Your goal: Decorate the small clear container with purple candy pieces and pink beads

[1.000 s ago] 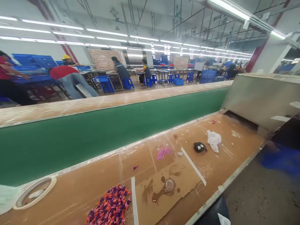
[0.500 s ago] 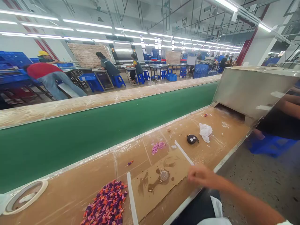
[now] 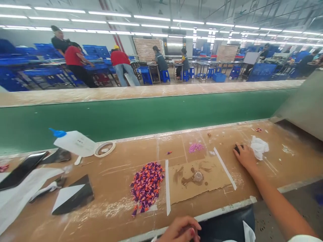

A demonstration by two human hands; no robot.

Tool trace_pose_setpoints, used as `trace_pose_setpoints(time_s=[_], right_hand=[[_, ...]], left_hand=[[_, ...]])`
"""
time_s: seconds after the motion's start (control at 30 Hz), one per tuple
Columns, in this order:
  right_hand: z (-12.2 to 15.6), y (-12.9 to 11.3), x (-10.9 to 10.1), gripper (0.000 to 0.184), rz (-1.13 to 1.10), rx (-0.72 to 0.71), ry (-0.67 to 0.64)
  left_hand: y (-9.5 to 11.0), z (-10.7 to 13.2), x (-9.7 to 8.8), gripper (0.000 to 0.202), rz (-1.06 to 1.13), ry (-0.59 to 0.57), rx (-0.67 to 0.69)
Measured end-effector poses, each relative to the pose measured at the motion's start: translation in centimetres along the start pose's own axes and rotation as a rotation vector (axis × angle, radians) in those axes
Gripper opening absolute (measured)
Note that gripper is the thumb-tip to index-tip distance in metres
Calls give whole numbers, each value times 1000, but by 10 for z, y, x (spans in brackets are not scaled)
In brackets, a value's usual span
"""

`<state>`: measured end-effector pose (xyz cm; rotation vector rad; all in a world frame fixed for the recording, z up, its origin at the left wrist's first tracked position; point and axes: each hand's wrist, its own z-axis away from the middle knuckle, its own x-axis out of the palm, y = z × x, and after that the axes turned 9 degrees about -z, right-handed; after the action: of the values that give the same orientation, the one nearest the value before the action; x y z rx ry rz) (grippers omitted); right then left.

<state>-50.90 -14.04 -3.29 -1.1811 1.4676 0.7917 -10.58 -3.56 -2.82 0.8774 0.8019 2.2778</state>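
Note:
My right hand (image 3: 246, 156) reaches out over the bench, its fingers closed over a small round black case (image 3: 238, 148) that is mostly hidden under them. Just right of it lies a crumpled white tissue (image 3: 259, 148). At the bench's front edge my left hand (image 3: 180, 230) has its fingers curled in; whether anything is inside them is hidden. Between the hands a brown cardboard sheet (image 3: 181, 191) bears wet stains and a small clear round dish (image 3: 198, 176). Left of the sheet is a heap of small purple and orange pieces (image 3: 147, 185). Tiny pink bits (image 3: 195, 148) lie behind it.
White tape strips (image 3: 168, 188) flank the cardboard. At left are a white bottle with a blue nozzle (image 3: 78, 143), a tape roll (image 3: 113, 148), a phone (image 3: 22, 169) and dark sheets. A green belt (image 3: 151, 112) runs behind; a metal housing (image 3: 302, 104) stands at right.
The view has swung left. My right hand has moved from the cardboard's front corner out to the black case and covers it. My left hand has come into view.

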Motion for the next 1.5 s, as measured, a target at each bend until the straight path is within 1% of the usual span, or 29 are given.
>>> trace_pose_setpoints(time_s=[0.07, 0.1, 0.13, 0.17, 0.23, 0.27, 0.3, 0.33, 0.4, 0.47, 0.5, 0.53, 0.6, 0.67, 0.73, 0.83, 0.9, 0.97, 1.03, 1.07, 1.13, 1.17, 1.23, 1.27, 1.33, 1.37, 1.43, 1.47, 1.5], right_hand=[[-1, -5, -1, 54, 66, 3, 94], [-1, -12, -2, 51, 91, -13, 147], [-1, -22, -2, 49, 108, -64, 209], [0, -35, -3, 48, 114, -162, 303], [1, -66, -6, 48, 29, -406, 504], [1, -83, -8, 47, -21, -493, 534], [1, -99, -11, 44, -44, -549, 504], [0, -114, -13, 41, -81, -593, 495], [-1, -140, -14, 38, -166, -653, 474], [-2, -156, -9, 34, -242, -680, 492], [-1, -160, -4, 32, -281, -678, 484], [0, -162, 2, 32, -337, -661, 470], [4, -160, 16, 32, -473, -579, 361], [7, -154, 27, 32, -644, -478, 216], [10, -149, 34, 31, -750, -426, 139], [10, -146, 33, 31, -819, -410, 119], [10, -147, 28, 30, -850, -420, 121], [10, -149, 23, 28, -870, -442, 129], [10, -150, 19, 25, -881, -463, 151], [10, -150, 17, 24, -887, -472, 164], [10, -149, 13, 22, -892, -494, 190], [11, -149, 11, 21, -891, -508, 202], [12, -150, 8, 19, -893, -539, 223], [13, -150, 6, 18, -895, -550, 227], [16, -151, 4, 18, -905, -556, 212], [17, -152, 3, 19, -908, -555, 196], [18, -153, 3, 21, -912, -543, 170], [18, -154, 4, 22, -916, -530, 157], [17, -154, 5, 23, -924, -512, 140]], left_hand=[[16, 20, -16, 55, -40, 181, 96], [27, 29, -24, 48, -116, 307, 140], [38, 36, -33, 44, -141, 454, 172], [50, 41, -42, 39, -177, 594, 187], [75, 39, -63, 33, -453, 805, 254], [86, 33, -75, 37, -571, 925, 248], [97, 25, -87, 51, -735, 1009, 193], [106, 15, -99, 65, -882, 1027, 153], [121, -6, -121, 84, -935, 1011, 126], [130, -25, -138, 105, -972, 1007, 87], [132, -32, -145, 108, -987, 1002, 62], [133, -37, -150, 106, -1005, 1003, 50], [133, -43, -157, 101, -1034, 1004, 27], [134, -44, -162, 100, -1060, 1004, 21], [138, -45, -167, 102, -1081, 1005, 19], [152, -53, -172, 105, -1085, 1028, 0], [165, -61, -175, 99, -1056, 1052, -4], [179, -66, -177, 94, -1022, 1051, 27], [188, -63, -180, 92, -989, 1033, 68], [190, -57, -181, 92, -971, 1023, 86], [187, -39, -182, 93, -936, 998, 111], [181, -28, -181, 94, -921, 981, 119], [164, -3, -174, 92, -896, 918, 118], [154, 8, -170, 87, -890, 873, 116], [132, 24, -159, 66, -877, 780, 92], [123, 29, -154, 56, -866, 774, 83], [109, 30, -148, 41, -872, 746, 52], [104, 28, -146, 40, -905, 751, 37], [101, 24, -145, 43, -951, 762, 24]])
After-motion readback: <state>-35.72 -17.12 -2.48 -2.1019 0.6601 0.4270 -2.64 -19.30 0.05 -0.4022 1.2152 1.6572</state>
